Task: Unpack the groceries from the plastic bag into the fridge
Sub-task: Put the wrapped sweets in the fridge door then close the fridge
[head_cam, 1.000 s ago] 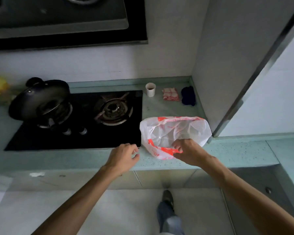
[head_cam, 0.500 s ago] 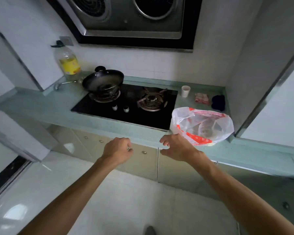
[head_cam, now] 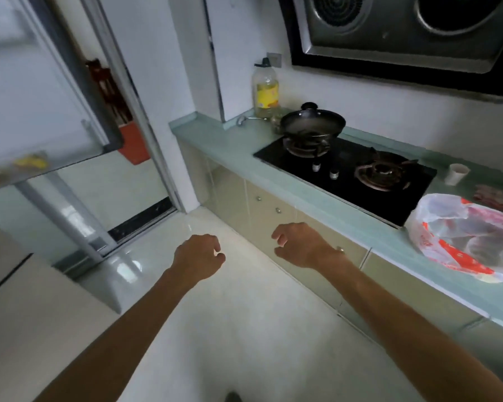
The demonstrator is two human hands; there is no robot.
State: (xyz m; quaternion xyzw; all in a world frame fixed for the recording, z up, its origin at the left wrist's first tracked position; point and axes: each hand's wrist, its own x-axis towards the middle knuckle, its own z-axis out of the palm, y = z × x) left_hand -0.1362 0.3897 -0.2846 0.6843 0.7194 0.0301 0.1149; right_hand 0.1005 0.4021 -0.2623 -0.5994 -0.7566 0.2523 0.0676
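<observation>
Over open floor, empty hands (left, right), bag at counter edge

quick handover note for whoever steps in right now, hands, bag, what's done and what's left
Left hand: empty, loosely curled, over the floor.
Right hand: empty, fingers apart, in front of the cabinet doors, clear of the bag.
Plastic bag: on the counter right of the stove, mouth open; its contents are not clear.
Fridge: a door-like panel shows at upper left, but I cannot tell for sure.
Done: nothing visibly unpacked.
Left: take items from the bag and put them in the fridge.
</observation>
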